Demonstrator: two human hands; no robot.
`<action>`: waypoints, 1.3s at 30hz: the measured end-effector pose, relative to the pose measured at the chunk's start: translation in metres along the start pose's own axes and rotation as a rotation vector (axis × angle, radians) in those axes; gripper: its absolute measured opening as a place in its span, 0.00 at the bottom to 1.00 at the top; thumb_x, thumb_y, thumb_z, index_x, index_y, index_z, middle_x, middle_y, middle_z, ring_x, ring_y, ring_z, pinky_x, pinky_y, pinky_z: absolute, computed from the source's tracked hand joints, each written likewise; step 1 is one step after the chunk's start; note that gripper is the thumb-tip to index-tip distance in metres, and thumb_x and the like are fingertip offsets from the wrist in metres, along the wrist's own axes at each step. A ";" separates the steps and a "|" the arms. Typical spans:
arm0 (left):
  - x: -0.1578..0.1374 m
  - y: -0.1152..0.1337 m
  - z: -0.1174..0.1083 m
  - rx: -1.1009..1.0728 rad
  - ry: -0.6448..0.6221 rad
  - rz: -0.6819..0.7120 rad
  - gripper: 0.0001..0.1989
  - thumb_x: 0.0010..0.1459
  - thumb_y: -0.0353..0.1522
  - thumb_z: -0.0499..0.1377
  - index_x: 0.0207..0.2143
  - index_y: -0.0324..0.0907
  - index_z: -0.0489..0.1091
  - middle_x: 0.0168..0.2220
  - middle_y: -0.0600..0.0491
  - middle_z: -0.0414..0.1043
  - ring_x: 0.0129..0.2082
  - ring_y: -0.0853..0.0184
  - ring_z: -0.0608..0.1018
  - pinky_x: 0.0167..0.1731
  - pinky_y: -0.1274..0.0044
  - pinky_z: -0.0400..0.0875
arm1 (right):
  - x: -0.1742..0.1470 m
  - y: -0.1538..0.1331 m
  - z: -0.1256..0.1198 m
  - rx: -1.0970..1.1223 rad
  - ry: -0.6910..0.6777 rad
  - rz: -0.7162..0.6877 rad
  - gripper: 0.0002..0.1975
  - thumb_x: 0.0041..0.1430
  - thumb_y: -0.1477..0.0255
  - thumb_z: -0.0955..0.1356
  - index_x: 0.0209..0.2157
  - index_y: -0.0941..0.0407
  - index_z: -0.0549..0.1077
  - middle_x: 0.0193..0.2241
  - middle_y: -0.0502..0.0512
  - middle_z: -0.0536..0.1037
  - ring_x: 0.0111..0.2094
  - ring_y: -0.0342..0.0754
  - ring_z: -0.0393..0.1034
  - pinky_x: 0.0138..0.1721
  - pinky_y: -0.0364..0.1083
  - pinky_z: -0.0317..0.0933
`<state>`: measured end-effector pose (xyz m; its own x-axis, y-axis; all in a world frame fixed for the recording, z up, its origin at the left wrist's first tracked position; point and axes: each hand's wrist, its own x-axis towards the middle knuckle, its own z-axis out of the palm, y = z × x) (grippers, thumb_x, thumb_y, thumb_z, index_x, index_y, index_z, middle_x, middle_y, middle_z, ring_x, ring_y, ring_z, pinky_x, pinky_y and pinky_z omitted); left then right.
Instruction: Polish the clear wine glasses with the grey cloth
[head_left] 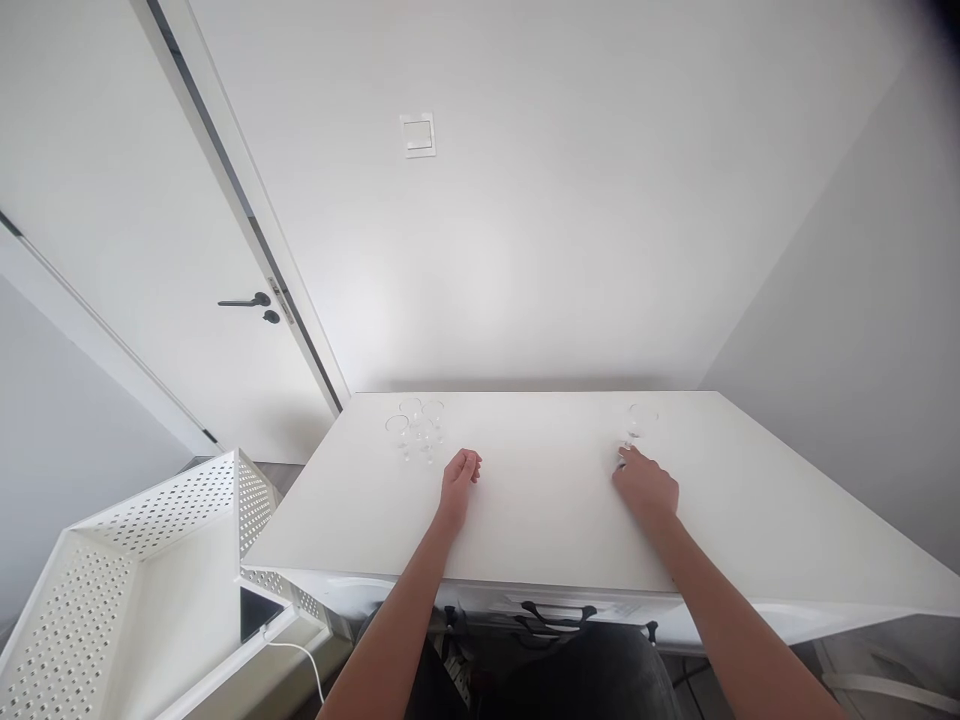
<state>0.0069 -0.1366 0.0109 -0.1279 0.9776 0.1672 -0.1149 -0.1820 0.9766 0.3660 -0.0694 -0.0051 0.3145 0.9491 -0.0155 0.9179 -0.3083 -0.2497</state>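
A clear stemmed glass [643, 419] stands toward the back right of the white tabletop [547, 520]. My right hand [646, 482] is closed at the lower end of its stem, and the fingers partly hide the foot. My left hand [460, 477] rests over the left-middle of the top, its fingers curled in a loose fist with nothing visible in them. Just left of that hand, several similar clear stemmed glasses [397, 424] are grouped close together near the back left; their thin outlines are faint against the white surface.
Behind the top rises a white wall with a light switch [418, 135]. A white door with a black handle [244, 300] is at left. Below it sits a white perforated cart [184, 590] with a cable [300, 650]. Drawers with black handles [559, 612] face me.
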 end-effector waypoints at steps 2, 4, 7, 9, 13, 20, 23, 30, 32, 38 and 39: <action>-0.001 0.001 0.000 0.004 0.011 -0.005 0.20 0.65 0.50 0.57 0.30 0.45 0.71 0.29 0.52 0.68 0.30 0.65 0.69 0.36 0.72 0.66 | 0.002 0.001 0.002 -0.003 -0.001 0.007 0.33 0.59 0.73 0.60 0.67 0.50 0.65 0.70 0.58 0.60 0.52 0.60 0.75 0.43 0.54 0.68; -0.002 0.001 -0.001 0.023 0.039 -0.001 0.19 0.65 0.49 0.57 0.30 0.45 0.70 0.28 0.53 0.67 0.30 0.65 0.67 0.35 0.72 0.64 | 0.004 0.000 0.005 0.000 0.006 0.014 0.34 0.59 0.73 0.59 0.67 0.51 0.64 0.71 0.58 0.59 0.53 0.60 0.74 0.43 0.54 0.68; -0.005 0.002 -0.005 0.086 0.150 0.051 0.18 0.65 0.46 0.58 0.28 0.44 0.69 0.26 0.54 0.65 0.29 0.66 0.66 0.33 0.73 0.62 | 0.006 0.000 0.008 0.008 0.016 0.029 0.33 0.59 0.72 0.59 0.67 0.51 0.64 0.71 0.58 0.59 0.54 0.60 0.73 0.45 0.55 0.67; -0.010 0.001 -0.009 0.137 0.299 0.098 0.16 0.65 0.44 0.58 0.28 0.44 0.68 0.25 0.55 0.63 0.27 0.67 0.65 0.30 0.74 0.60 | 0.007 0.000 0.009 0.008 0.017 0.037 0.33 0.59 0.71 0.60 0.67 0.51 0.64 0.70 0.60 0.59 0.52 0.60 0.74 0.45 0.56 0.67; -0.021 0.000 -0.019 0.259 0.674 0.172 0.16 0.67 0.41 0.55 0.27 0.44 0.64 0.24 0.57 0.57 0.24 0.68 0.60 0.27 0.75 0.56 | 0.001 0.001 0.009 0.043 0.108 0.012 0.31 0.63 0.69 0.58 0.67 0.52 0.62 0.68 0.66 0.60 0.42 0.56 0.76 0.40 0.54 0.66; -0.021 -0.003 -0.022 0.268 0.718 0.024 0.15 0.63 0.42 0.60 0.47 0.46 0.63 0.51 0.49 0.65 0.33 0.70 0.75 0.30 0.76 0.69 | -0.005 0.002 0.016 0.103 0.658 -0.327 0.14 0.62 0.69 0.63 0.45 0.57 0.75 0.50 0.67 0.68 0.47 0.60 0.64 0.46 0.56 0.60; -0.017 -0.003 -0.023 0.218 0.613 -0.060 0.22 0.64 0.44 0.60 0.55 0.46 0.59 0.49 0.47 0.69 0.34 0.68 0.79 0.32 0.73 0.74 | -0.005 0.005 0.018 0.149 0.700 -0.466 0.07 0.60 0.70 0.64 0.37 0.56 0.73 0.43 0.63 0.65 0.42 0.57 0.62 0.42 0.53 0.60; -0.014 -0.005 -0.026 0.024 0.437 -0.013 0.29 0.62 0.43 0.63 0.60 0.48 0.55 0.60 0.41 0.64 0.45 0.61 0.84 0.46 0.65 0.79 | -0.029 -0.003 0.014 0.515 0.458 -0.516 0.02 0.57 0.70 0.65 0.32 0.53 0.66 0.40 0.56 0.66 0.33 0.47 0.63 0.31 0.46 0.59; -0.012 -0.006 -0.025 -0.076 0.402 0.023 0.30 0.62 0.42 0.65 0.60 0.51 0.54 0.66 0.42 0.55 0.53 0.58 0.81 0.50 0.64 0.79 | -0.048 -0.018 0.013 0.693 0.456 -0.481 0.03 0.55 0.70 0.65 0.31 0.53 0.65 0.37 0.54 0.67 0.34 0.49 0.64 0.34 0.47 0.60; -0.007 -0.010 -0.025 -0.166 0.359 0.064 0.33 0.62 0.42 0.65 0.64 0.55 0.53 0.62 0.46 0.59 0.59 0.58 0.77 0.59 0.65 0.75 | -0.106 -0.076 -0.004 1.123 -0.153 -0.251 0.11 0.57 0.63 0.66 0.25 0.53 0.65 0.23 0.48 0.66 0.26 0.45 0.59 0.26 0.44 0.56; -0.007 -0.011 -0.026 -0.155 0.355 0.062 0.33 0.62 0.42 0.65 0.64 0.54 0.54 0.61 0.47 0.60 0.59 0.58 0.77 0.60 0.65 0.74 | -0.109 -0.083 -0.009 1.222 -0.183 -0.207 0.13 0.57 0.61 0.67 0.24 0.53 0.66 0.23 0.48 0.67 0.26 0.45 0.60 0.27 0.44 0.58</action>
<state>-0.0162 -0.1447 -0.0042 -0.4691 0.8718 0.1414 -0.2398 -0.2798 0.9296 0.2571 -0.1481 0.0258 0.0634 0.9978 0.0212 0.0911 0.0154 -0.9957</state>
